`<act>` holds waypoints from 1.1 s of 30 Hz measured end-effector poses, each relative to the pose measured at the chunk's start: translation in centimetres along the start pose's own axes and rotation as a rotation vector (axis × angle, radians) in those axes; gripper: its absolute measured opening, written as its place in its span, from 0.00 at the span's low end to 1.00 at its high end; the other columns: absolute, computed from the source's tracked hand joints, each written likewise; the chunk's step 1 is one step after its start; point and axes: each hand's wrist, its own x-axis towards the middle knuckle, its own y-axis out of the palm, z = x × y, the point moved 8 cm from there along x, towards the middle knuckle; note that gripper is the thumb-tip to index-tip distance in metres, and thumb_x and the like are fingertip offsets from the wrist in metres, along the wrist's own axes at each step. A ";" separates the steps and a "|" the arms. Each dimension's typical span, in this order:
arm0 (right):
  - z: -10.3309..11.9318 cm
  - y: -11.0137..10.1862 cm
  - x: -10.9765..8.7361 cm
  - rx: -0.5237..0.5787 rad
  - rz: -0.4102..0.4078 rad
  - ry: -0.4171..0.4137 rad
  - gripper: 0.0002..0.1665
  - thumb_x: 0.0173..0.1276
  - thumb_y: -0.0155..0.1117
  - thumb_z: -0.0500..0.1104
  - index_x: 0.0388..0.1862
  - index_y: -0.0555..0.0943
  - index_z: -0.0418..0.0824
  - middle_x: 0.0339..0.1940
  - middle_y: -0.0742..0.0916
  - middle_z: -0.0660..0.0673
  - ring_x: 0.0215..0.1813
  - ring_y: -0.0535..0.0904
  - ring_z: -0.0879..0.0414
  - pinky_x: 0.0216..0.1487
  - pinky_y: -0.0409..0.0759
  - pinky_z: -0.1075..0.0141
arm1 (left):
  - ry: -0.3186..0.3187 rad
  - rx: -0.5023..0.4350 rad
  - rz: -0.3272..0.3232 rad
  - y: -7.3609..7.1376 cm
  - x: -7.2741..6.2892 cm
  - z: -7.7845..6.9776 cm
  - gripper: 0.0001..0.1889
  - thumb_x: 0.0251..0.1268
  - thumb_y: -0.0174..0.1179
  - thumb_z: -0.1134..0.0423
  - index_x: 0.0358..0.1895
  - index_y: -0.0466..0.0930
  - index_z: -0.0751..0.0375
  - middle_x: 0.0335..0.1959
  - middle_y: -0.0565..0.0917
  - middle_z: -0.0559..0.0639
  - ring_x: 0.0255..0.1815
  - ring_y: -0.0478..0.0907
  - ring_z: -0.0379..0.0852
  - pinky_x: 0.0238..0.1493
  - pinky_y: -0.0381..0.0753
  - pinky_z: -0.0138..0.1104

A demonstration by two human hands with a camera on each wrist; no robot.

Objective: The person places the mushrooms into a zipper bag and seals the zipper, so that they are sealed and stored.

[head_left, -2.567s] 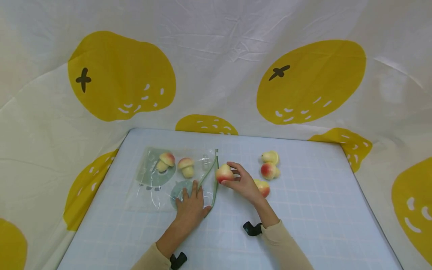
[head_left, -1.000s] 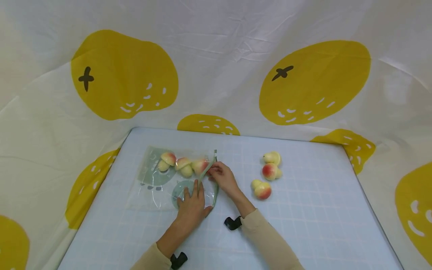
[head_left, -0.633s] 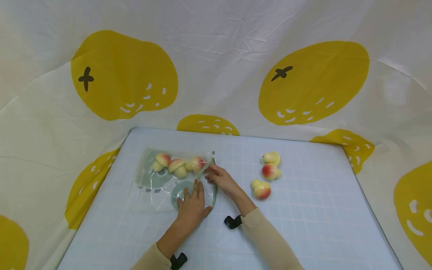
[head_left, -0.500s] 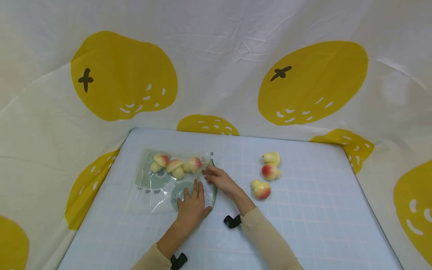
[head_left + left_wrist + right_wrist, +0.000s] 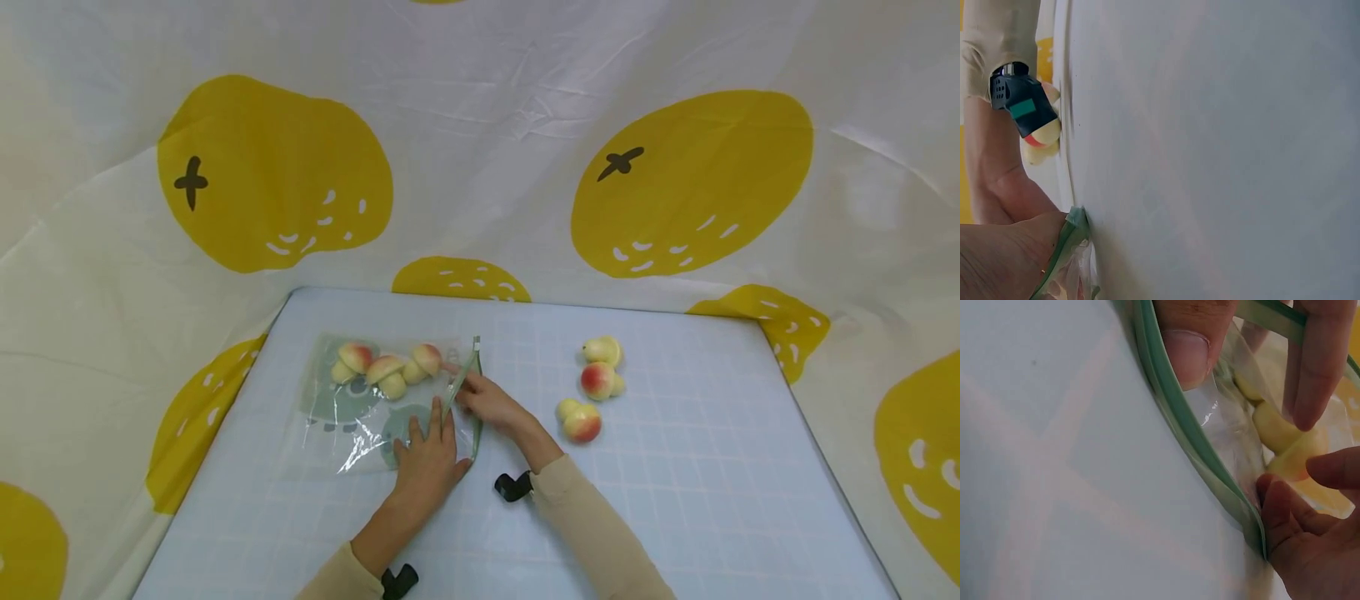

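Observation:
A clear zip bag with a green print and a green zip edge lies flat on the left of the table. Three toy mushrooms with red-and-yellow caps are inside it in a row, the rightmost mushroom nearest the mouth. My left hand rests with spread fingers on the bag by its opening. In the right wrist view the left thumb presses the lower lip, the fingers stand at the upper lip, and the mouth gapes. My right hand reaches into the mouth, index finger extended to the rightmost mushroom.
To the right of the bag three similar toys lie on the table: a yellow one at the back, a red-capped mushroom touching it, and another mushroom nearer me. A fruit-patterned cloth hangs behind the table.
My right hand has carried a mushroom from beside the bag into its mouth, let go, and pushed it left. The mushrooms in the bag have shifted left. My left hand has barely moved.

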 end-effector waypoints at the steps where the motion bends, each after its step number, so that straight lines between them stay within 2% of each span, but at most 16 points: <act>1: -0.1 0.1 0.1 -0.010 0.008 0.005 0.33 0.74 0.52 0.32 0.77 0.67 0.47 0.36 0.80 0.44 0.29 0.71 0.57 0.33 0.72 0.66 | 0.001 0.000 0.001 0.0 0.0 0.0 0.47 0.56 0.72 0.42 0.71 0.67 0.70 0.75 0.62 0.67 0.64 0.66 0.79 0.46 0.72 0.71; 4: -0.3 0.3 0.5 -0.025 0.033 0.019 0.33 0.76 0.51 0.33 0.76 0.68 0.52 0.30 0.81 0.43 0.21 0.68 0.59 0.25 0.68 0.68 | 0.002 0.004 0.005 0.1 0.0 -0.1 0.46 0.56 0.72 0.41 0.71 0.67 0.69 0.75 0.61 0.67 0.64 0.65 0.79 0.46 0.71 0.72; 8: -0.4 0.6 1.0 -0.020 0.054 0.022 0.32 0.77 0.51 0.34 0.77 0.68 0.54 0.26 0.81 0.44 0.18 0.66 0.60 0.23 0.67 0.69 | 0.006 0.008 0.002 0.0 0.1 -0.2 0.47 0.56 0.72 0.41 0.71 0.67 0.68 0.75 0.61 0.67 0.63 0.66 0.79 0.46 0.71 0.72; 12: -0.5 0.3 0.7 -0.008 0.043 0.011 0.30 0.77 0.54 0.35 0.76 0.68 0.48 0.27 0.82 0.47 0.24 0.73 0.58 0.28 0.73 0.68 | 0.003 -0.013 0.011 0.1 0.2 -0.3 0.46 0.56 0.71 0.41 0.71 0.67 0.68 0.75 0.61 0.67 0.64 0.65 0.78 0.46 0.71 0.72; 14: -0.5 0.0 0.2 0.029 0.034 0.003 0.29 0.76 0.56 0.36 0.75 0.69 0.41 0.33 0.84 0.46 0.31 0.79 0.54 0.34 0.79 0.65 | 0.001 -0.025 0.020 0.2 0.2 -0.2 0.46 0.57 0.71 0.40 0.72 0.66 0.68 0.75 0.61 0.66 0.65 0.65 0.78 0.46 0.71 0.72; 16: -0.4 -0.5 -0.5 0.070 0.013 -0.007 0.27 0.75 0.57 0.35 0.72 0.71 0.36 0.41 0.86 0.42 0.39 0.83 0.48 0.39 0.83 0.59 | -0.001 -0.030 0.026 0.3 0.2 -0.1 0.47 0.57 0.71 0.40 0.72 0.66 0.68 0.75 0.61 0.66 0.65 0.65 0.78 0.45 0.71 0.71; 18: 0.0 -1.0 -1.3 0.122 -0.007 -0.023 0.25 0.75 0.58 0.34 0.69 0.71 0.31 0.49 0.84 0.36 0.48 0.84 0.42 0.46 0.83 0.53 | -0.002 -0.036 0.026 0.3 0.3 0.0 0.47 0.57 0.71 0.41 0.72 0.66 0.69 0.75 0.61 0.66 0.65 0.65 0.78 0.45 0.71 0.71; 22: 1.1 -2.3 -3.1 0.142 -0.048 -0.054 0.25 0.76 0.57 0.34 0.68 0.69 0.27 0.57 0.79 0.27 0.55 0.81 0.36 0.54 0.80 0.48 | -0.015 -0.053 0.035 0.4 0.4 0.2 0.46 0.57 0.71 0.42 0.71 0.67 0.69 0.75 0.61 0.67 0.65 0.64 0.78 0.46 0.71 0.72; 27: 2.7 -3.7 -5.1 0.107 -0.091 -0.105 0.26 0.76 0.55 0.32 0.70 0.67 0.26 0.59 0.77 0.22 0.57 0.79 0.32 0.55 0.79 0.50 | -0.033 -0.069 0.065 0.6 0.4 0.4 0.45 0.57 0.71 0.42 0.71 0.67 0.70 0.75 0.60 0.67 0.66 0.64 0.78 0.47 0.70 0.72; 33: 4.2 -5.0 -7.2 0.096 -0.142 -0.131 0.25 0.76 0.54 0.32 0.70 0.69 0.30 0.59 0.77 0.24 0.58 0.78 0.32 0.56 0.79 0.60 | -0.046 -0.080 0.080 0.6 0.1 0.4 0.45 0.58 0.71 0.43 0.71 0.66 0.70 0.75 0.61 0.66 0.66 0.64 0.77 0.48 0.69 0.72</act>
